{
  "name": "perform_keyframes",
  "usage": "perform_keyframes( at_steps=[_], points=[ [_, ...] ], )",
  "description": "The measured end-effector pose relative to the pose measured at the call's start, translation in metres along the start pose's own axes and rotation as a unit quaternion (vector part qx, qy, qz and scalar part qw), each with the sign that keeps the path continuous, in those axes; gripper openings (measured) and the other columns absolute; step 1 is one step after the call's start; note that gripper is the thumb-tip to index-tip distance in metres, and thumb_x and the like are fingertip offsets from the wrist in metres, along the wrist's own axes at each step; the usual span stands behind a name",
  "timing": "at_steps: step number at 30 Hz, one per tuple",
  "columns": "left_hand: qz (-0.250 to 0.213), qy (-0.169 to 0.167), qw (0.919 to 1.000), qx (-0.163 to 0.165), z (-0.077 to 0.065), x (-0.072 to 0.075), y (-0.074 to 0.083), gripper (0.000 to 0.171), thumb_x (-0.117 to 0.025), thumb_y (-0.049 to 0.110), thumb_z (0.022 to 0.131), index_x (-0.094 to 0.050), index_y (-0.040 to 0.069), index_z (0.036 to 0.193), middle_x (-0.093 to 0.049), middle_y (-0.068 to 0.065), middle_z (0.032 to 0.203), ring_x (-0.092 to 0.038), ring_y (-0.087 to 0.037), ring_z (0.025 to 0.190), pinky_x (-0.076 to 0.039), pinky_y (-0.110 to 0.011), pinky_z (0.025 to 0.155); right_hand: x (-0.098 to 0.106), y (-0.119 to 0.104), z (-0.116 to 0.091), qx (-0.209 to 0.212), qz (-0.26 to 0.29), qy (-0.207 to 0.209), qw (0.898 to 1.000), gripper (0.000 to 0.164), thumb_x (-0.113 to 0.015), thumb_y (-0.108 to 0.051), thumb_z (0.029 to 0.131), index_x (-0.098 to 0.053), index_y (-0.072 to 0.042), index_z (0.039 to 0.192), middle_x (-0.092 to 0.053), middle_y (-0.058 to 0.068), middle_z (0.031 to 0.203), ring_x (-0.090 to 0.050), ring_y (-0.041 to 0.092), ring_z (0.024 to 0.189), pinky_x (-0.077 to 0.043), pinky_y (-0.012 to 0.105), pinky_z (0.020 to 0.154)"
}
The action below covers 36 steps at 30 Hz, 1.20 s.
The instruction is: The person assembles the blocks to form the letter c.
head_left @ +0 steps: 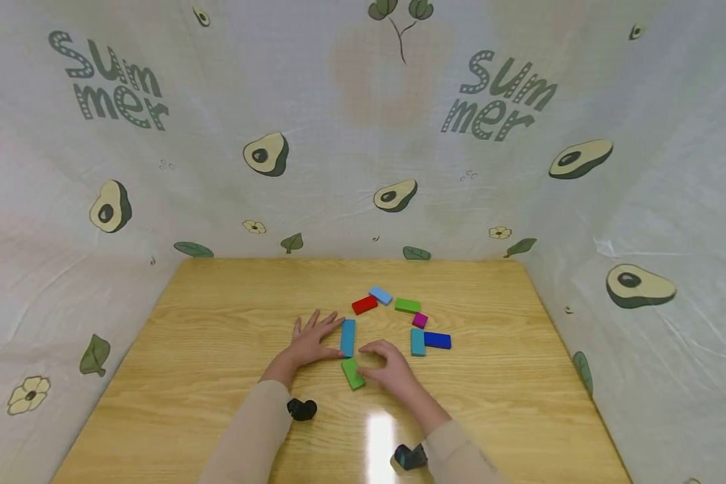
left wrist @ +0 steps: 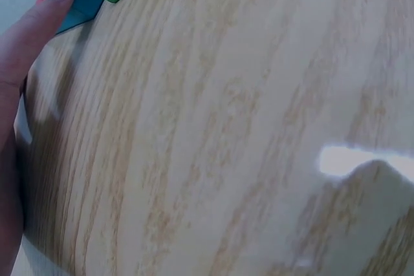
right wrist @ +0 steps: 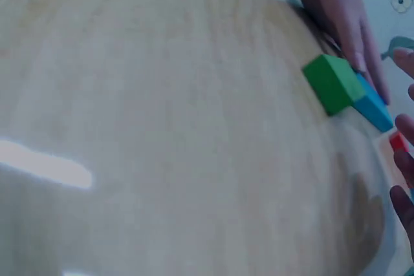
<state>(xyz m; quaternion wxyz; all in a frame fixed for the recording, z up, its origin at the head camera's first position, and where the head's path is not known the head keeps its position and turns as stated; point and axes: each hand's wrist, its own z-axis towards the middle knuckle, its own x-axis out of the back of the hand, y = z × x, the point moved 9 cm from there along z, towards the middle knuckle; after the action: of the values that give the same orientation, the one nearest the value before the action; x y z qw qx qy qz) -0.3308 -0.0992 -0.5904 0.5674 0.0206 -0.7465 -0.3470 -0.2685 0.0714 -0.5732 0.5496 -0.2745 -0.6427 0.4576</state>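
Observation:
A blue block (head_left: pixel 347 338) lies lengthwise at the middle of the table, with a green block (head_left: pixel 352 374) at an angle just below its near end. My left hand (head_left: pixel 310 341) is spread at the blue block's left side, thumb and forefinger touching its edge. In the left wrist view the thumb (left wrist: pixel 48 14) rests against that blue block. Over the green block's right side hovers my right hand (head_left: pixel 390 366), fingers bent and thumb near the block. The right wrist view shows its fingers (right wrist: pixel 404 130) apart from the green block (right wrist: pixel 330 88).
Behind lie a red block (head_left: pixel 365 305), a light blue block (head_left: pixel 380 295) and another green block (head_left: pixel 408 306). To the right are a small magenta block (head_left: pixel 420 320), a teal block (head_left: pixel 418 342) and a dark blue block (head_left: pixel 438 340). A printed cloth (head_left: pixel 339 222) surrounds the wooden table (head_left: pixel 230 302).

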Motion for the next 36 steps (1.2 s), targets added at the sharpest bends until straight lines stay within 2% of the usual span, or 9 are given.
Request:
perform_keyframes(
  at_steps=[4,10,15,23,30,36],
  points=[
    [-0.003,-0.002,1.0,0.006,-0.001,0.0,-0.002,0.086,-0.068,0.061,0.082,-0.031,0.03,0.154,-0.021,0.0,0.161,0.004,-0.035,0.147,0.015,-0.064,0.107,0.014,0.002,0.013,-0.016,-0.009,0.012,1.0,0.035,-0.077,-0.021,0.085,-0.07,-0.014,0.119,-0.061,-0.002,0.122,-0.051,0.026,0.121,-0.04,0.05,0.102],
    [0.007,-0.005,0.9999,0.012,0.0,-0.002,-0.005,0.088,-0.066,0.064,0.082,-0.03,0.031,0.155,-0.019,0.002,0.161,0.006,-0.034,0.147,0.015,-0.064,0.107,0.033,0.003,0.034,-0.022,-0.007,0.025,0.999,0.034,-0.076,-0.013,0.086,-0.069,-0.007,0.119,-0.06,0.005,0.122,-0.052,0.03,0.117,-0.041,0.052,0.1],
    [0.015,-0.005,0.9998,0.013,0.0,-0.002,-0.007,0.087,-0.066,0.064,0.082,-0.03,0.031,0.155,-0.018,0.001,0.161,0.006,-0.034,0.147,0.015,-0.064,0.107,0.041,0.007,0.051,-0.044,-0.031,0.03,0.998,0.035,-0.076,-0.014,0.087,-0.069,-0.008,0.121,-0.061,0.005,0.123,-0.053,0.029,0.115,-0.045,0.049,0.097],
    [0.006,-0.002,1.0,0.001,0.002,-0.008,-0.01,0.088,-0.063,0.066,0.083,-0.029,0.03,0.155,-0.017,-0.001,0.162,0.007,-0.035,0.147,0.016,-0.064,0.107,0.044,0.004,0.078,-0.055,-0.041,0.033,0.997,0.035,-0.075,-0.015,0.087,-0.068,-0.009,0.121,-0.058,0.009,0.125,-0.052,0.032,0.118,-0.046,0.049,0.095],
    [-0.006,-0.004,1.0,0.001,0.005,-0.013,-0.015,0.089,-0.061,0.069,0.081,-0.024,0.037,0.155,-0.012,0.007,0.162,0.011,-0.029,0.147,0.019,-0.06,0.106,0.04,-0.001,0.097,-0.025,-0.075,0.034,0.996,0.04,-0.078,-0.015,0.084,-0.067,-0.004,0.121,-0.056,0.013,0.125,-0.052,0.033,0.119,-0.042,0.049,0.1],
    [-0.01,-0.001,0.9999,0.002,0.004,-0.012,-0.015,0.088,-0.062,0.069,0.081,-0.024,0.039,0.155,-0.013,0.007,0.161,0.011,-0.028,0.147,0.02,-0.06,0.106,0.037,-0.001,0.109,-0.007,-0.123,0.04,0.992,0.04,-0.081,-0.018,0.082,-0.069,-0.006,0.119,-0.057,0.01,0.121,-0.052,0.03,0.113,-0.045,0.044,0.097]
  ],
)
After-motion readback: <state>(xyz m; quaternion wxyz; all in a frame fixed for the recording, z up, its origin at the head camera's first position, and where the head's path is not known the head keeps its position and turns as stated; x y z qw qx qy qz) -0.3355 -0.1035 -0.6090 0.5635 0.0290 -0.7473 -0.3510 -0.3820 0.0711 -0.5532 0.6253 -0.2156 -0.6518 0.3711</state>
